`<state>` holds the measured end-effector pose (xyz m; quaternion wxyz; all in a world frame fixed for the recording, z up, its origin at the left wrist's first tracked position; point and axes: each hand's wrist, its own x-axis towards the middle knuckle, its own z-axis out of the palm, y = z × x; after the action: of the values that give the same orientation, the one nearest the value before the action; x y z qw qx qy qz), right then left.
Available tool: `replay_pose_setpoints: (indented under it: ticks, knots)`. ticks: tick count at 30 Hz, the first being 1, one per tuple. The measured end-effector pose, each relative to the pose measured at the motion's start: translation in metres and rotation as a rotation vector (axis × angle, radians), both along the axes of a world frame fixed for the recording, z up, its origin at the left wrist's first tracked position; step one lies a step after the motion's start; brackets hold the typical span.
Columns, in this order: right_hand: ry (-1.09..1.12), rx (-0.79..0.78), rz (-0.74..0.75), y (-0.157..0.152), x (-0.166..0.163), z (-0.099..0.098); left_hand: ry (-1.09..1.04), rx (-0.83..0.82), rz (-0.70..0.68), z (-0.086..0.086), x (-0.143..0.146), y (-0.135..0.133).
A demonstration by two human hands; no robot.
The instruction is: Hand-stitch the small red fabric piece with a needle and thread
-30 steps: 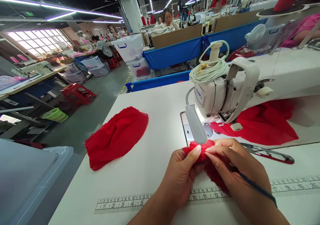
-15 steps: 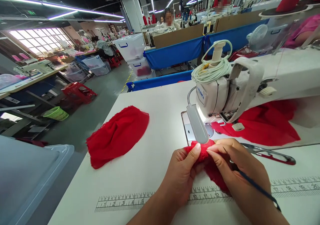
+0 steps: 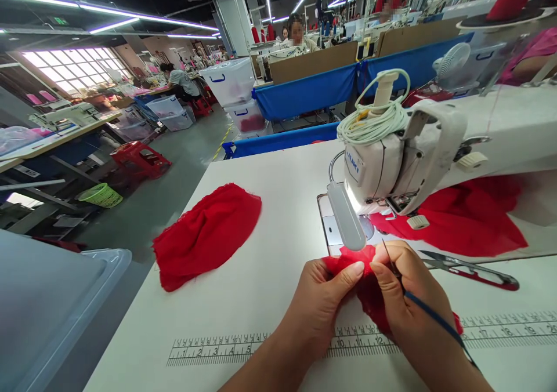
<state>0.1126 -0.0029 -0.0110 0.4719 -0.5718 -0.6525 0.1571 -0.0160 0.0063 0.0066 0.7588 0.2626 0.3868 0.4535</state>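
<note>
Red fabric [image 3: 369, 285], a small bunched piece, is pinched between both hands on the white surface [image 3: 270, 247], just in front of the sewing machine [image 3: 409, 148] and under its grey lamp arm [image 3: 346, 218]. The left hand [image 3: 319, 302] is closed on the near left edge of the piece, with its thumb pressed on top of the cloth. The right hand [image 3: 402, 299] is closed on the right side of the same piece, and a thin blue-handled tool [image 3: 430, 316] is held between its fingers [image 3: 383, 264], with the dark metal tip pointing up toward the machine. Part of the fabric is hidden beneath the right hand, and a small corner of it shows beside the right wrist. A printed ruler strip [image 3: 243, 348] is laid along the near edge of the surface, and the fabric lies partly over it. A larger pile of red cloth [image 3: 209, 235] is seen well apart to the left. More red cloth [image 3: 470, 221] is spread under the machine's arm. Red-handled thread snips [image 3: 474, 270] lie near the right hand. A coil of pale cord [image 3: 372, 119] rests on top of the machine.
</note>
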Motion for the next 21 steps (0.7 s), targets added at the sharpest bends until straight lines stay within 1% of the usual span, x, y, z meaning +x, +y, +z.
replay_pose_setpoints:
  ticks: [2,5,10,16,19,21]
  knots:
    - [0.011,0.027,-0.018,-0.002,-0.004,0.000,0.014,0.012,-0.010,0.001,0.000,0.000]
    - [0.018,0.037,-0.022,-0.004,-0.006,0.001,-0.021,-0.012,-0.001,0.002,0.000,0.000]
    - [0.006,0.022,0.022,-0.010,0.001,0.009,-0.066,-0.074,0.054,0.002,-0.001,0.001]
    - [0.002,-0.034,0.061,-0.022,0.008,0.018,-0.066,-0.081,0.042,0.002,-0.001,0.002]
    - [-0.055,0.001,0.079,-0.027,0.023,0.014,-0.064,-0.129,0.088,0.000,-0.003,0.003]
    - [-0.124,0.020,0.075,-0.028,0.046,0.007,-0.076,-0.139,0.103,-0.002,-0.004,0.003]
